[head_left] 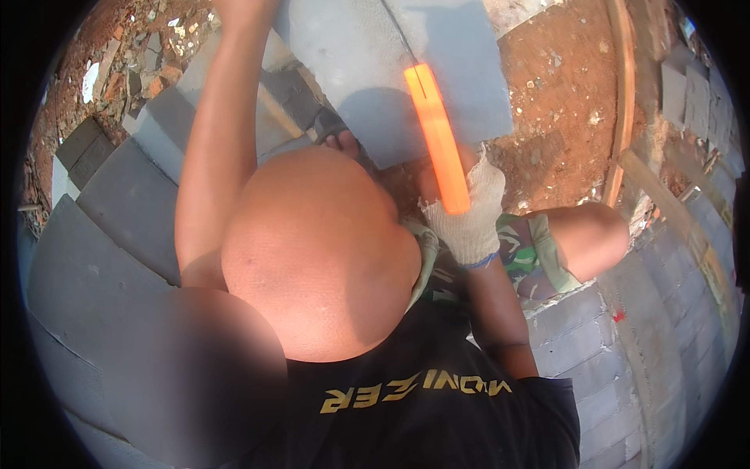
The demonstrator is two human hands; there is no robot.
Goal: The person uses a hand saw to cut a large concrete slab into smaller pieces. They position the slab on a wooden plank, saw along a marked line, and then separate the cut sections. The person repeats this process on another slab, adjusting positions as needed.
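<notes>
My right hand (469, 199), in a torn off-white knit work glove with bare fingertips, is closed around the orange handle of a long, narrow hand tool (437, 141). From the handle's far end, a thin dark blade or rod runs up past the top edge. Beneath it lies a flat grey slab (367, 102), partly in shadow. My left arm stretches up along the left side; only the base of my left hand (245, 9) shows at the top edge, beside the slab. Its fingers are out of frame.
My bent knee (312, 234) fills the middle, with toes (344, 144) by the slab. Grey slabs (133, 195) are laid at the left, near broken rubble (148, 66). Reddish soil (562, 94), a wooden strip (623, 102) and grey blocks (582, 336) lie right.
</notes>
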